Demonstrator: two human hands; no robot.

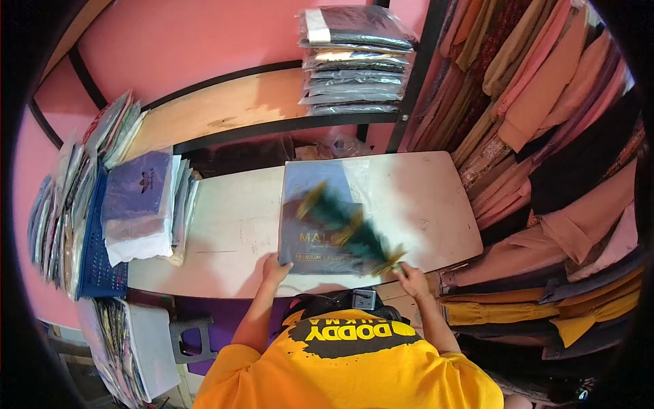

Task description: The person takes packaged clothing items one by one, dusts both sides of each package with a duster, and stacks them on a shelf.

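A flat dark-grey plastic-wrapped package [320, 252] with gold lettering lies on the white table [231, 225] in front of me. My left hand [275, 270] rests on its near left corner. My right hand [411, 278] sits at the table's near edge, just right of the package, gripping one end of a long dark-green object with yellow ends [347, 228]. That object is blurred by motion and stretches diagonally across the package. I cannot tell what it is.
A pile of bagged garments [139, 204] sits on the table's left end beside a blue basket [95, 259]. More bagged stacks [354, 61] stand on the wooden shelf behind. Hanging clothes [558, 150] fill the right side. A white stool [146, 347] stands lower left.
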